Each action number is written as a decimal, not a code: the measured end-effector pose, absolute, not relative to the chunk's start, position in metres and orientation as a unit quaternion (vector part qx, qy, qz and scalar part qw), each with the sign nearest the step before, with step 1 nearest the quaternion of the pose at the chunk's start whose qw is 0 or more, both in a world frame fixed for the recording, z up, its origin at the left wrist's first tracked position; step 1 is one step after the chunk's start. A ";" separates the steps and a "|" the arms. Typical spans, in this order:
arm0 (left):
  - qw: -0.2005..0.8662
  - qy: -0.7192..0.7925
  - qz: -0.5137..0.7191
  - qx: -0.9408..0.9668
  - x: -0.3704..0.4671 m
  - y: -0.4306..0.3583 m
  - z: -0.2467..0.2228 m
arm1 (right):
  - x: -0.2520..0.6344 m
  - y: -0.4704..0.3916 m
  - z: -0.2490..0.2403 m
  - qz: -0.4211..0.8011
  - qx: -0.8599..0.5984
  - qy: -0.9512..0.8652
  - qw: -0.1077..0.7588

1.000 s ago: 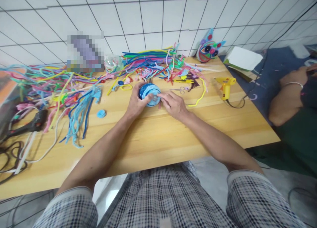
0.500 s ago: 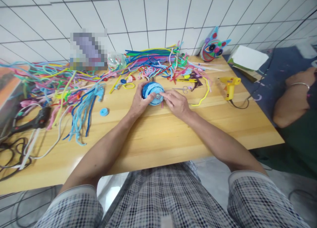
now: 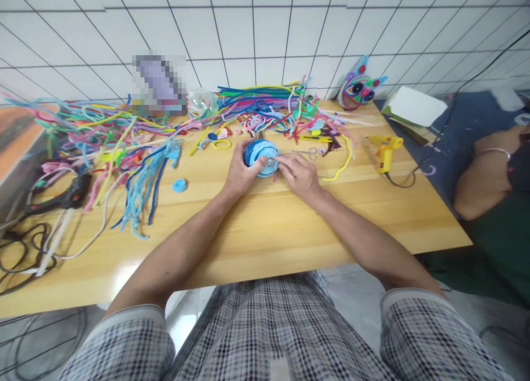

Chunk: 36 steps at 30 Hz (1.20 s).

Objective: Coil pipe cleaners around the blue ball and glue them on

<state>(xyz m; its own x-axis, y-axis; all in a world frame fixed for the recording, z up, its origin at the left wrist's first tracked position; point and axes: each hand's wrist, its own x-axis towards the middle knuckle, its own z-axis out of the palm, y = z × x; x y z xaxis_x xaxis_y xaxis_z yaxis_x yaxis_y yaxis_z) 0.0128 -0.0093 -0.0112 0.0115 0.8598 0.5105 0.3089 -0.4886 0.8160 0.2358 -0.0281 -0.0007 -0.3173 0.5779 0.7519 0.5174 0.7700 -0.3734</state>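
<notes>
My left hand (image 3: 240, 174) is wrapped round a ball covered in coiled blue pipe cleaners (image 3: 261, 149), dark blue on the left and light blue elsewhere. Its thumb presses near a greyish, shiny round spot on the near side. My right hand (image 3: 301, 175) is closed, with thumb and index finger together against the ball's right side beside that spot. Whatever those fingertips pinch is too small to make out. Left of the hands lies a small light-blue coil (image 3: 179, 185). Just past my right hand are small scissors (image 3: 311, 153).
Pipe cleaners in many colours (image 3: 260, 96) heap along the wall. Light-blue strands (image 3: 143, 185) lie at left, near a black glue gun (image 3: 68, 196) and cables. A yellow glue gun (image 3: 386, 152) and a colourful mask-like figure (image 3: 358, 88) are at right. Another person's arm (image 3: 482, 174) is beyond the table edge.
The whole view has shifted slightly. Both hands stay at the blue ball in nearly the same pose, and nothing on the table has visibly moved.
</notes>
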 end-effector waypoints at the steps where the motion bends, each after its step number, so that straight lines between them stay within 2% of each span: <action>1: 0.251 0.439 0.550 0.664 0.013 -0.009 -0.012 | 0.236 -0.028 -0.001 0.033 -0.341 -0.809 0.478; 17: 0.268 0.448 0.553 0.649 0.015 -0.011 -0.013 | 0.237 -0.026 -0.007 0.021 -0.337 -0.805 0.489; 30: 0.272 0.423 0.497 0.707 0.003 -0.006 -0.001 | 0.237 -0.027 -0.004 -0.008 -0.325 -0.809 0.490; 36: 0.287 0.429 0.492 0.701 0.002 -0.008 0.000 | 0.237 -0.027 -0.004 0.020 -0.334 -0.817 0.469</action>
<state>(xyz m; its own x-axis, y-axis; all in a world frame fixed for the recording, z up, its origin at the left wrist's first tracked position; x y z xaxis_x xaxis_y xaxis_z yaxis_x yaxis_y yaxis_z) 0.0019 -0.0078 0.0000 0.1478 0.8841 0.4433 0.3188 -0.4669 0.8249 0.2372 -0.0272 -0.0037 -0.3369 0.5648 0.7533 0.5267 0.7763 -0.3464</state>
